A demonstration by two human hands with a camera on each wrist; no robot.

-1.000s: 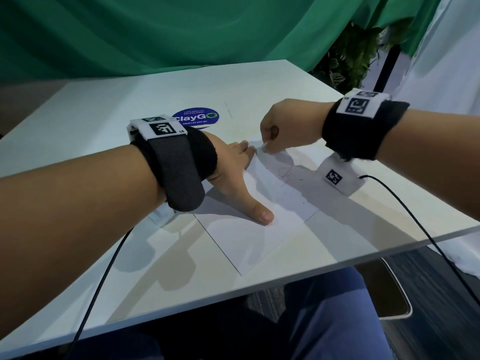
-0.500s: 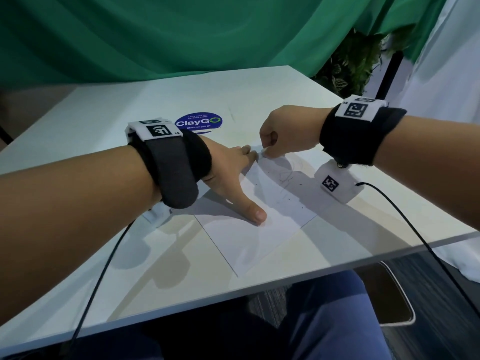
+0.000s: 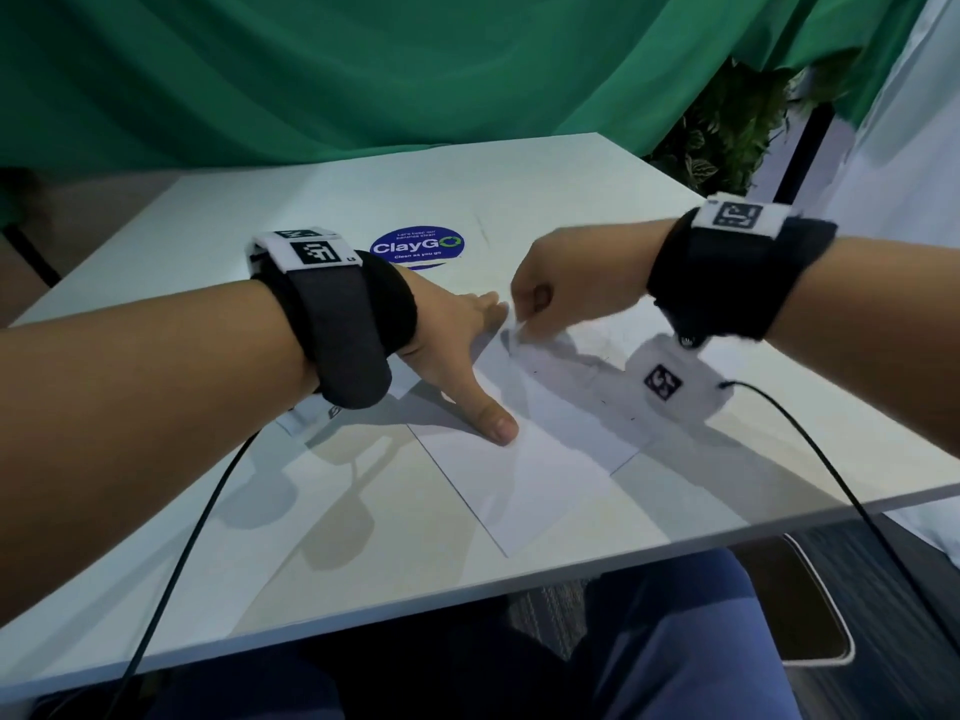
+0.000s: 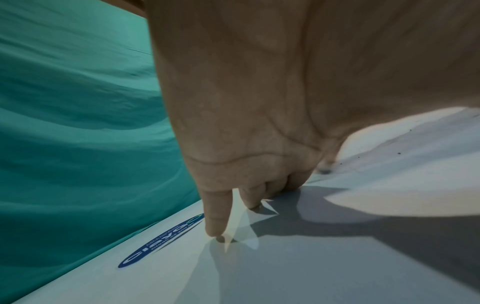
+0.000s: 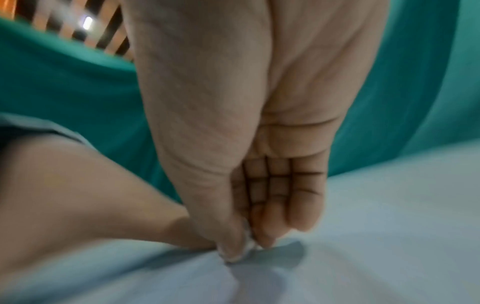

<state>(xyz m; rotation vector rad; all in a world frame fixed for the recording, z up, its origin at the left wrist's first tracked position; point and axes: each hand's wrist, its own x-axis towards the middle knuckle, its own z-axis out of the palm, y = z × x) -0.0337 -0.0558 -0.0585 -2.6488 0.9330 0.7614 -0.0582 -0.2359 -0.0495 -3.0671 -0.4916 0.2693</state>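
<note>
Now the right hand point(image 3: 566, 298) has raised the paper point(image 3: 545, 475) corner; left hand point(image 3: 452, 345) stays pressing.

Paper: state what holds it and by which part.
The right hand pinches the paper by its far corner between thumb and fingers; the left hand only presses it flat on the table.

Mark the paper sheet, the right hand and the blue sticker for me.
paper sheet point(image 3: 545, 480): head view, bare near half.
right hand point(image 3: 574, 285): head view, back of the hand.
blue sticker point(image 3: 417, 247): head view, printed middle.
</note>
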